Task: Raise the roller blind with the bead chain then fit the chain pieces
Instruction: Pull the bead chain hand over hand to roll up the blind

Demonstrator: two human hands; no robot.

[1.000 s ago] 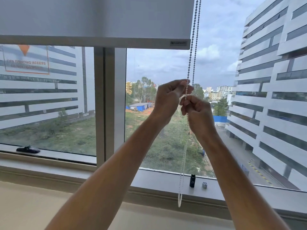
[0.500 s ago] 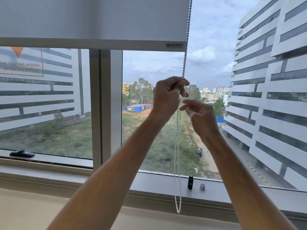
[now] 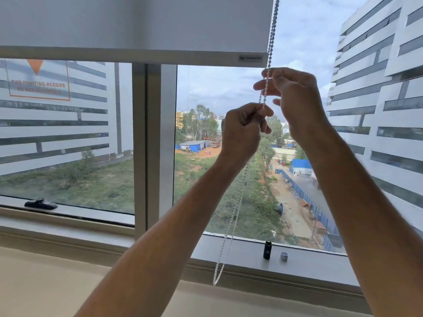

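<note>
white fabric of the roller blind hangs partway down the window, its bottom bar crossing above the glass, so the raising looks unfinished, judging by how much pane is covered. the step in hand is pulling the bead chain down, hand over hand. to do it well, the person should pull straight down along the line of the chain, in short even draws, and not let go with one hand until the other has a firm pinch, or the blind may slip back.

left hand sits lower, arm raised from the bottom left, fingers curled in a loose fist, thumb and forefinger pinching the chain. from it the chain runs down to a slack loop over the sill. right hand is higher, just above and touching close to the left, fingers bent round the chain near the blind's lower corner, pinching it. on the sill, well below, stand a small black piece and a small grey piece, untouched.
</note>
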